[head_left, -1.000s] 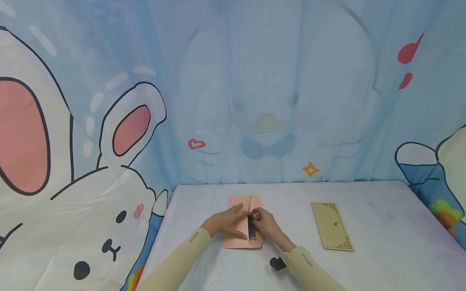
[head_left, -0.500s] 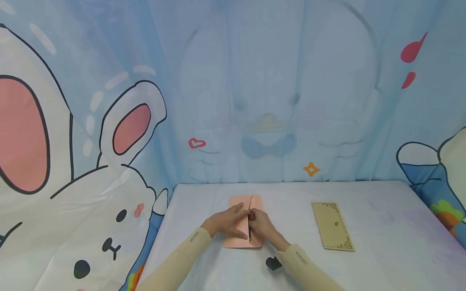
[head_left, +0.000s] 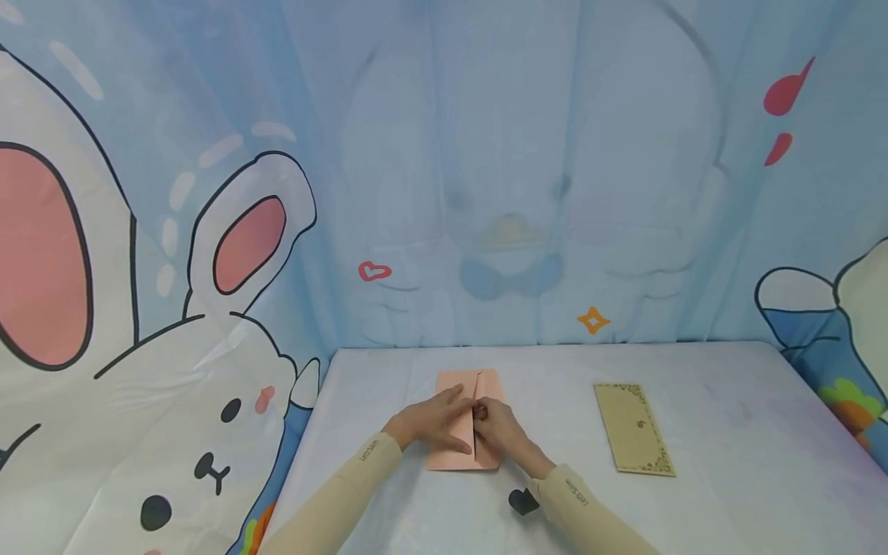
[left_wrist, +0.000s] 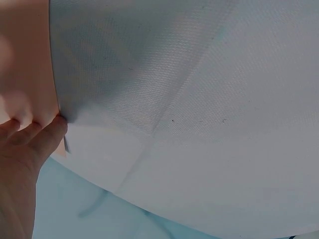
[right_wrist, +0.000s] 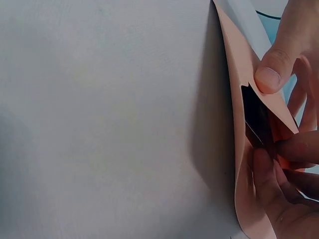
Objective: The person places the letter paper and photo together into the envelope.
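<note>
A pink paper envelope (head_left: 452, 462) lies on the white table in the head view, with a slit running down its face. My left hand (head_left: 435, 420) rests on its left half, fingers and thumb spread. In the right wrist view the left thumb presses the paper beside the opening, which gapes open. My right hand (head_left: 501, 428) reaches in from the other side, its fingertips curled and pinching a dark flat piece (right_wrist: 257, 117) inside the opening; a little red shows by it. Most of that piece is hidden by the envelope and fingers. In the left wrist view, the left fingers lie along the envelope's edge.
A gold card (head_left: 634, 429) with ornate corners lies on the table to the right. A black piece (head_left: 523, 502) shows at the right sleeve's cuff. Behind the table (head_left: 721, 432) hangs a blue cartoon curtain (head_left: 506, 154).
My right hand has shifted left over the slit, and the dark piece that showed there has gone almost out of sight in the head view. The left hand has stayed in place.
</note>
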Available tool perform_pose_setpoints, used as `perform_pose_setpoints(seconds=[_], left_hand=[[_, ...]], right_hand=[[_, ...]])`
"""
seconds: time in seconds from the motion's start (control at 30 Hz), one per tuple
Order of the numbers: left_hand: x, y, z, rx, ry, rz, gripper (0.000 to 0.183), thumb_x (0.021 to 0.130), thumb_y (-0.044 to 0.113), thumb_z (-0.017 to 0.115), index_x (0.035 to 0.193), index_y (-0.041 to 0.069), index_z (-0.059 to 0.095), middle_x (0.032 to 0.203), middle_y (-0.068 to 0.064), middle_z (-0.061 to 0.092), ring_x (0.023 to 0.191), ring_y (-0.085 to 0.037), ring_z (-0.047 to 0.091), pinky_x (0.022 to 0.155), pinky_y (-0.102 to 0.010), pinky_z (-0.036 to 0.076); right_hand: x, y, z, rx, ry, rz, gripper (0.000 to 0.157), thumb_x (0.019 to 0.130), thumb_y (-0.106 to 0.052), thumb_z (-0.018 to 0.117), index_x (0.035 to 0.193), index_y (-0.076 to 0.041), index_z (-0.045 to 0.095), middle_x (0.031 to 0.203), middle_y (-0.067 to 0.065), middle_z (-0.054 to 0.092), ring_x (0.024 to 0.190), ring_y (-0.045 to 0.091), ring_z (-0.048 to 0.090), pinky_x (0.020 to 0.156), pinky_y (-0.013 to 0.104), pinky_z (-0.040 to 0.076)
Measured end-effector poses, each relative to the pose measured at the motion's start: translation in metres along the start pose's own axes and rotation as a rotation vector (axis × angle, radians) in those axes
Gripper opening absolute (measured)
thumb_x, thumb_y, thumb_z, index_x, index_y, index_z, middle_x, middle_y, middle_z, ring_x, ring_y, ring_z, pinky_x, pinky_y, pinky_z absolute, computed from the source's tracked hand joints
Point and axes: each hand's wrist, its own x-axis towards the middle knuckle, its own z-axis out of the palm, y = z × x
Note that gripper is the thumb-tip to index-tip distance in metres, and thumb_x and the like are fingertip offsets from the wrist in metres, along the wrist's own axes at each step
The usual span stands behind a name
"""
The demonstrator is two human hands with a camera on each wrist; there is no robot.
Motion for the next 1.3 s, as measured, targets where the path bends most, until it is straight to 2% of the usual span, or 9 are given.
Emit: perform_pose_setpoints(seconds=[0.27, 0.57, 0.7, 0.9, 1.07, 1.3], left_hand=[[0.002, -0.001, 0.0, 0.013, -0.009, -0.004, 0.09, 0.081, 0.077, 0.062, 0.156, 0.04, 0.028, 0.17, -0.007, 0.014, 0.155, -0.025, 0.024, 0.114, -0.046, 0.041], [0.0, 0.001, -0.001, 0.004, -0.005, -0.015, 0.087, 0.081, 0.078, 0.062, 0.153, 0.041, 0.03, 0.169, -0.008, 0.016, 0.154, -0.025, 0.026, 0.113, -0.047, 0.042], [-0.001, 0.004, -0.003, 0.009, -0.006, -0.016, 0.085, 0.082, 0.076, 0.062, 0.153, 0.041, 0.031, 0.169, -0.009, 0.017, 0.154, -0.026, 0.026, 0.113, -0.047, 0.042], [-0.002, 0.005, -0.004, -0.005, -0.004, -0.028, 0.087, 0.08, 0.076, 0.064, 0.153, 0.042, 0.032, 0.169, -0.007, 0.016, 0.154, -0.025, 0.026, 0.111, -0.049, 0.044], [-0.002, 0.004, -0.004, -0.01, 0.001, -0.018, 0.087, 0.08, 0.077, 0.063, 0.153, 0.042, 0.032, 0.169, -0.007, 0.017, 0.154, -0.026, 0.027, 0.109, -0.05, 0.045], [-0.001, 0.004, -0.003, -0.014, -0.005, -0.021, 0.087, 0.08, 0.078, 0.063, 0.153, 0.042, 0.032, 0.169, -0.007, 0.016, 0.154, -0.025, 0.026, 0.111, -0.049, 0.043]], right_hand=[[-0.001, 0.007, -0.01, -0.058, -0.004, 0.05, 0.035, 0.088, -0.002, 0.069, 0.122, 0.008, 0.064, 0.092, 0.01, 0.071, 0.083, 0.017, 0.065, 0.072, 0.034, 0.056], [-0.011, 0.009, -0.029, -0.036, 0.006, 0.053, 0.032, 0.092, -0.004, 0.068, 0.123, 0.004, 0.064, 0.097, 0.01, 0.071, 0.087, 0.02, 0.067, 0.073, 0.035, 0.056], [-0.014, 0.012, -0.036, -0.026, 0.015, 0.063, 0.034, 0.091, -0.006, 0.07, 0.124, 0.002, 0.064, 0.098, 0.009, 0.072, 0.088, 0.021, 0.069, 0.07, 0.033, 0.056], [-0.019, 0.012, -0.043, 0.004, 0.004, 0.072, 0.037, 0.091, -0.008, 0.072, 0.126, -0.001, 0.063, 0.1, 0.008, 0.071, 0.096, 0.025, 0.07, 0.076, 0.035, 0.059], [-0.022, 0.014, -0.048, -0.008, 0.008, 0.06, 0.038, 0.091, -0.009, 0.072, 0.127, -0.001, 0.062, 0.103, 0.009, 0.071, 0.097, 0.025, 0.07, 0.074, 0.034, 0.059], [-0.028, 0.028, -0.06, -0.028, 0.047, 0.059, 0.039, 0.091, -0.008, 0.072, 0.127, 0.0, 0.062, 0.103, 0.01, 0.07, 0.096, 0.025, 0.069, 0.073, 0.034, 0.058]])
